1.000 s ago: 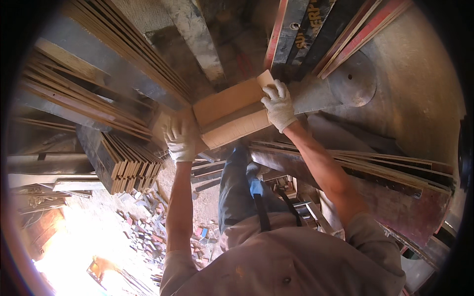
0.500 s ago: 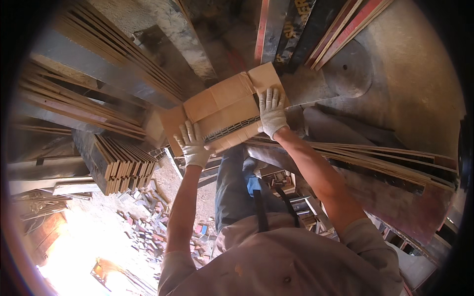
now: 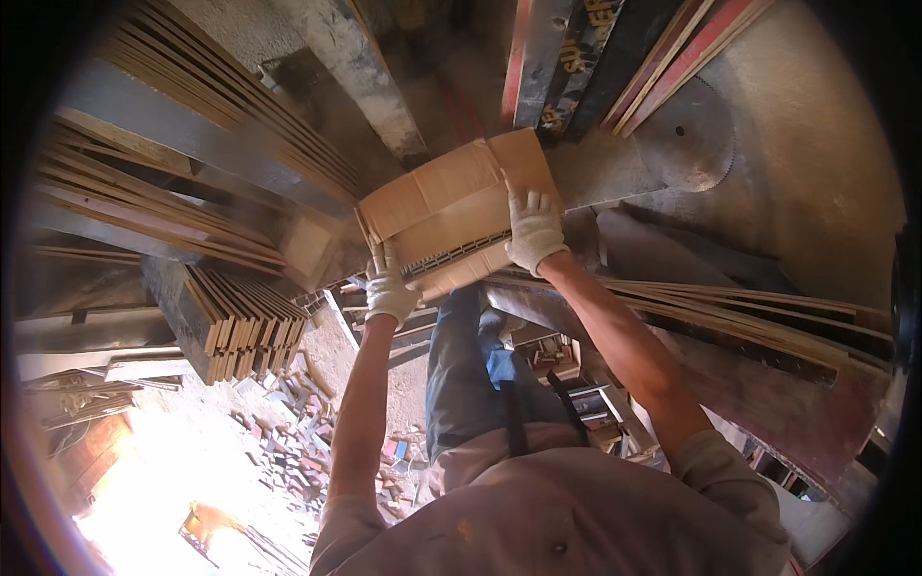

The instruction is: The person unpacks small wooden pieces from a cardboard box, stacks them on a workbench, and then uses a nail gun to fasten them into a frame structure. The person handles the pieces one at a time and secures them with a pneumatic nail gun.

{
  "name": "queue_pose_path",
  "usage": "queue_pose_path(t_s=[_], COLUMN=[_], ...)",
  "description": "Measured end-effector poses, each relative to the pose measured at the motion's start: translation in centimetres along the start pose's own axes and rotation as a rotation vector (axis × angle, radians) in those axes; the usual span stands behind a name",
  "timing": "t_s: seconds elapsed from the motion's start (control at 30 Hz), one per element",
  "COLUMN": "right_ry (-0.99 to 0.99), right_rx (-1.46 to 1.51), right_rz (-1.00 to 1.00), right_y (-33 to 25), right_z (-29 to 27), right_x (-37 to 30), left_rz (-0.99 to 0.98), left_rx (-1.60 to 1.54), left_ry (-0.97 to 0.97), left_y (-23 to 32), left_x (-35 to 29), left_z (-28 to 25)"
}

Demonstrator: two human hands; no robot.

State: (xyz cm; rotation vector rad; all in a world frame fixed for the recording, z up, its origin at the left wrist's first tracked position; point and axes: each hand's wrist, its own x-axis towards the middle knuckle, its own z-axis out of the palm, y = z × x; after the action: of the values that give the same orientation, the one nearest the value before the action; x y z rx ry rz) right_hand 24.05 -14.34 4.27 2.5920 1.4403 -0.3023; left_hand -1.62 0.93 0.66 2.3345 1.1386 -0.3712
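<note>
In front of me is an open cardboard box (image 3: pixel 437 223), its brown flaps folded outward. A row of grey slotted pieces (image 3: pixel 456 253) shows in the gap along its near side; I cannot make out their kind. My left hand (image 3: pixel 388 291), in a whitish work glove, holds the box's left side, fingers close together along the flap. My right hand (image 3: pixel 535 230), gloved alike, lies on the right side with its fingers bent at the base of the right flap (image 3: pixel 526 158).
Long stacked boards (image 3: pixel 182 230) lean in from the left, above a block of short boards (image 3: pixel 245 331). A large toothed saw blade (image 3: pixel 687 134) lies at the far right. Thin boards (image 3: pixel 730 312) reach in from the right. Wood offcuts (image 3: pixel 288 432) litter the floor at lower left.
The left flap, spread outward before, is now turned up at the box's left edge. My left hand's fingers have drawn together there. My right hand's fingers have bent and moved slightly down.
</note>
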Motion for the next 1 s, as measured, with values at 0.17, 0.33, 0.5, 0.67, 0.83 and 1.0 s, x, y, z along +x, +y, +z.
queue_pose_path(t_s=[0.17,0.33,0.5,0.67,0.83,1.0], right_ry=[0.057,0.123,0.107,0.299,0.31,0.104], right_rx=[0.091,0.138,0.185,0.434,0.99,1.172], right_rz=[0.011,0.327,0.483,0.386,0.254,-0.021], right_y=[-3.2,-6.8,-8.3,-3.1,-4.2,-7.7], right_z=[-2.3,-0.6,-1.3,1.0,-4.3,-4.6], right_x=[0.3,2.5,4.4,4.5,-1.5,-6.5], left_rz=[-0.025,0.056,0.033,0.078,0.175,0.24], left_rx=[0.284,-0.143,-0.195,-0.542,-1.155,-1.631], left_ry=[0.007,0.279,0.28,0.193,0.179,-0.198], left_y=[3.4,5.7,6.2,6.3,7.2,11.4], left_x=[1.5,4.0,4.0,3.4,2.8,-1.7], left_z=[-5.6,-6.9,-8.5,-8.1,-5.7,-5.5])
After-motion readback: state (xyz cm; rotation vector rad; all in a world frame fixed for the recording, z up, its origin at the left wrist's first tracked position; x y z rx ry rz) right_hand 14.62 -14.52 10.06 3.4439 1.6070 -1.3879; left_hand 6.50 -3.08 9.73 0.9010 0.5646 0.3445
